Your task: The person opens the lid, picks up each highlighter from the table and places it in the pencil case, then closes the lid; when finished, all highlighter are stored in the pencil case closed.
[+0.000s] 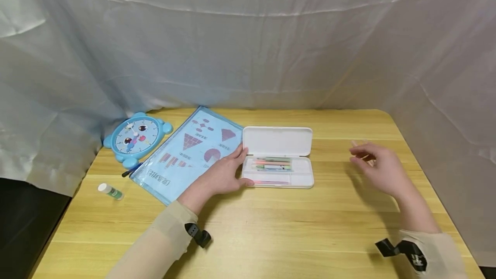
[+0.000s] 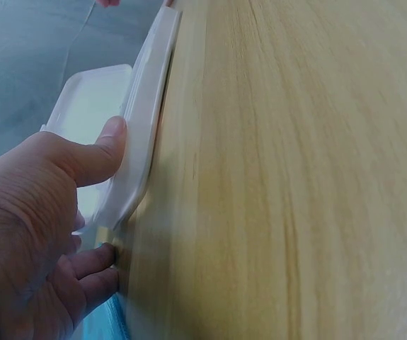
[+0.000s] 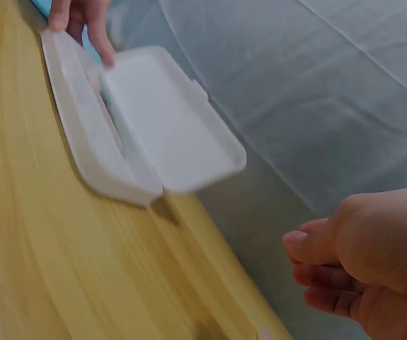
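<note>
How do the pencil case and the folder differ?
The pencil case is white; the folder is mostly blue with printed shapes. The pencil case is smaller than the folder. The pencil case has its lid open, while the folder lies flat. Both are on the table.

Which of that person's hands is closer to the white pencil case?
The left. The left hand grips the left end of the white pencil case; the right hand is off to its right, not touching it.

The pencil case (image 1: 277,141) is white, the table (image 1: 279,231) yellow wood-grain.
</note>
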{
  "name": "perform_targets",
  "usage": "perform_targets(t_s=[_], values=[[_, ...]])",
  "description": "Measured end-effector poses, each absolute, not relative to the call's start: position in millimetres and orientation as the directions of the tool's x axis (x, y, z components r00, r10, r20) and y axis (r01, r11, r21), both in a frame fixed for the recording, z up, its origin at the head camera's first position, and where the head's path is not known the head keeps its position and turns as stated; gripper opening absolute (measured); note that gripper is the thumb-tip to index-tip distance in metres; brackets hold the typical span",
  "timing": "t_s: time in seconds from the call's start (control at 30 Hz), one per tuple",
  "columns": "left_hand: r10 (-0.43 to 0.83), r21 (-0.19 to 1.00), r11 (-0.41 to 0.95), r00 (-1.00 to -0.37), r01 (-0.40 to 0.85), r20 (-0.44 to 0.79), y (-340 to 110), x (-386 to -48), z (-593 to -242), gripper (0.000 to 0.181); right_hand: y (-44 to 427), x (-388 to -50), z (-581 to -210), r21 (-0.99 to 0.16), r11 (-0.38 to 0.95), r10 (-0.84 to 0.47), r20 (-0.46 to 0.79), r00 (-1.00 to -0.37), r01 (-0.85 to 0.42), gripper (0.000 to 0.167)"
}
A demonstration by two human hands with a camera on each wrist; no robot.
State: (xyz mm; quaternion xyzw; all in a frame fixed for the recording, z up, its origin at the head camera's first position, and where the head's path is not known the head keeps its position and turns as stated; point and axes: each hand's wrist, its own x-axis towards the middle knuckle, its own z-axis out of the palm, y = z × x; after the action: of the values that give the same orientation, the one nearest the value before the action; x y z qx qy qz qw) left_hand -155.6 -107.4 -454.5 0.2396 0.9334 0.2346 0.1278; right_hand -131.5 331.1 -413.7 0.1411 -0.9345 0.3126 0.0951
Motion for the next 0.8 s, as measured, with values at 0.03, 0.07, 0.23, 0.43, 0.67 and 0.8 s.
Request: perform_targets(t_s=[0.03,0.07,0.23,0.43,0.67,0.8], values=[[0.508,0.499,0.775,-0.852,0.387,-0.126,-107,-156,-455,0.108,336,-131,-416,-0.556,0.77,-0.191,0.266,-0.945,-0.312,0.018],[0.508,0.499,0.776,-0.852,0.386,-0.129,-107,-156,-454,0.108,340,-131,-418,-0.554,0.777,-0.176,0.268,-0.947,-0.301,0.019],[0.505,0.497,0.778,-0.853,0.384,-0.132,-107,-156,-454,0.108,357,-132,-432,-0.55,0.802,-0.11,0.246,-0.963,-0.233,0.02],[0.505,0.493,0.78,-0.853,0.385,-0.133,-107,-156,-454,0.108,369,-132,-446,-0.543,0.833,-0.009,0.181,-0.984,-0.107,0.024],[0.506,0.498,0.779,-0.851,0.382,-0.138,-107,-155,-452,0.108,376,-131,-457,-0.511,0.86,0.071,0.157,-0.985,-0.019,0.022],[0.503,0.496,0.782,-0.852,0.377,-0.144,-107,-155,-453,0.108,378,-131,-459,-0.494,0.87,0.079,0.157,-0.984,-0.009,0.02]])
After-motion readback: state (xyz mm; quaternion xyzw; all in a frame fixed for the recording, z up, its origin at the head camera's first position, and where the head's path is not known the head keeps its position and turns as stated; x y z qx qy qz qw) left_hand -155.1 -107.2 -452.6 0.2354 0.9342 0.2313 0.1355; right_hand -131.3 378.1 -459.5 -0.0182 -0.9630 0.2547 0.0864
